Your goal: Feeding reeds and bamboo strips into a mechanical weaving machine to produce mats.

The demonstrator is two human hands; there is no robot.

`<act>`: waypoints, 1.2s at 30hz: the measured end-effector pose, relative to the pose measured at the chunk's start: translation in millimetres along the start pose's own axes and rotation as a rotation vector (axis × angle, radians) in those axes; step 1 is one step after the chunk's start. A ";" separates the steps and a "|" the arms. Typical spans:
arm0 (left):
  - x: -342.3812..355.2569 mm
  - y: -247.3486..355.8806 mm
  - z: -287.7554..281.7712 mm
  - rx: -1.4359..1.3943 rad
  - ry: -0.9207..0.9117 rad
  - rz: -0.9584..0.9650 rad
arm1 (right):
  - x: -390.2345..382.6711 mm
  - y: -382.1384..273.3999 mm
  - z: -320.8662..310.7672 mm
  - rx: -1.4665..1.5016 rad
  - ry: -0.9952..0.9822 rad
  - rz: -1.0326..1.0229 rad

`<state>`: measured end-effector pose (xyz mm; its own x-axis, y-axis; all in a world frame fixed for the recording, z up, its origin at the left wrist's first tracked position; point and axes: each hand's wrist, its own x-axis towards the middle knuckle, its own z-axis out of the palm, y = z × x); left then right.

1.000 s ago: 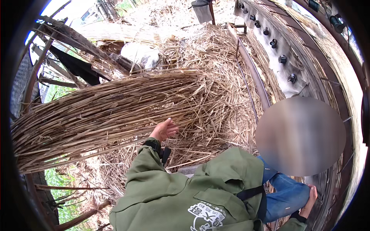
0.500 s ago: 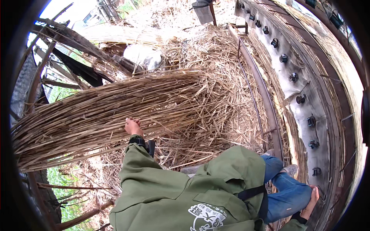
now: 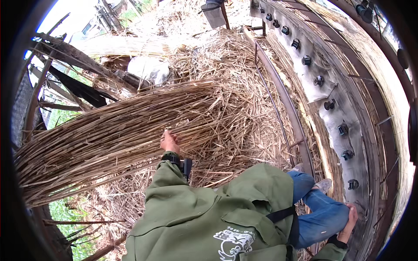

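A thick bundle of long dry straw-coloured stalks (image 3: 100, 135) lies across the left and middle of the view, its stems running from the left toward the loose litter. My left hand (image 3: 170, 142) is at the bundle's near side, its fingers closed around thin stalks at their right part; the fingertips are partly hidden among the stems. A dark band and a small black device (image 3: 187, 168) are at that wrist. Down at the lower right, my right hand (image 3: 349, 222) lies on my bent knee in blue jeans (image 3: 324, 217), fingers stretched along it and holding nothing.
Loose broken straw (image 3: 248, 108) covers the ground. To the right runs a long frame with a brown metal rail (image 3: 285, 95) and a grey strip bearing several black knobs (image 3: 329, 104). A wooden pole structure (image 3: 78, 56) stands at the left, near a whitish plastic sack (image 3: 148, 69).
My left hand has moved right along the bundle, and the near stalks have shifted and spread. My right hand stays on the knee. The whole view has shifted slightly.
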<state>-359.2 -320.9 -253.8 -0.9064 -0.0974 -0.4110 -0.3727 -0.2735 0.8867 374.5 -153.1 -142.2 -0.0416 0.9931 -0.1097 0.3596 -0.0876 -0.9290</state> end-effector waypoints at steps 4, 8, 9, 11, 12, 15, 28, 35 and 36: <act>44.8 122.4 -50.3 0.108 0.455 0.116 | 3.0 0.0 4.3 0.092 -0.009 0.023; 56.0 174.5 -75.2 0.209 0.495 0.363 | 7.9 -4.3 11.4 0.017 0.011 0.013; 58.0 176.9 -72.7 0.291 0.525 0.433 | 8.5 -6.2 12.7 0.001 0.001 -0.005; 57.9 169.1 -60.3 0.369 0.469 0.523 | 7.6 -11.4 13.7 0.001 -0.023 -0.009; 58.4 157.0 -42.7 0.450 0.353 0.579 | 5.9 -14.4 13.7 0.004 -0.011 -0.023; 35.9 98.3 13.3 0.394 -0.016 0.640 | 1.5 -21.3 12.1 0.055 0.043 0.006; -268.9 -20.4 224.3 0.876 -1.412 1.652 | -31.2 -79.6 39.9 -0.654 0.219 -0.281; -413.7 -45.0 154.7 0.576 -2.097 1.791 | -64.0 -139.9 68.2 0.427 0.011 -0.353; -422.2 -49.8 146.9 0.505 -2.215 1.779 | -67.1 -143.1 64.6 0.477 -0.040 -0.396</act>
<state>12.8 -125.5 -93.4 0.7814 0.5072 0.3634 0.4859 -0.8601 0.1555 265.7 -212.3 -24.8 -0.1251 0.9543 0.2713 -0.1458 0.2528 -0.9565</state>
